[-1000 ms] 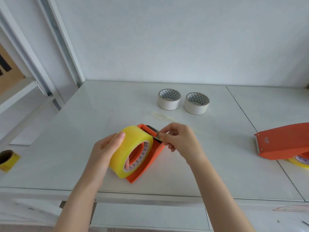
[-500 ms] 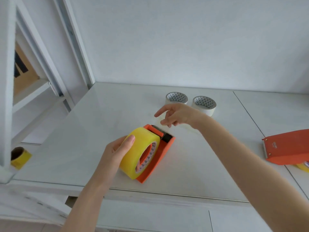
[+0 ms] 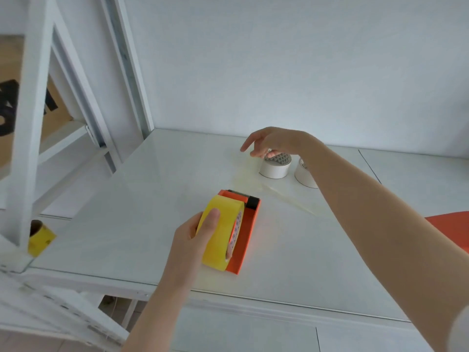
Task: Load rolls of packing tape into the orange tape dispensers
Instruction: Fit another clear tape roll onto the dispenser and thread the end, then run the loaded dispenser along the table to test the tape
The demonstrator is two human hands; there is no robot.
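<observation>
Right hand (image 3: 272,143) now released — reaching farther back, left hand (image 3: 195,240) gripping yellow roll (image 3: 219,235)

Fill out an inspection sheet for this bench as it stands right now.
Surface: white table, glossy.
Job's things: yellow tape roll seated in orange dispenser; second dispenser at right edge; two white rolls at back.
Clutter: clear tape strip; small yellow roll, left.
Grippers: left hand in a grip on the yellow roll; right hand open above a white roll.
Cables: nothing seen.
Surroundings: white wall, white frame.
</observation>
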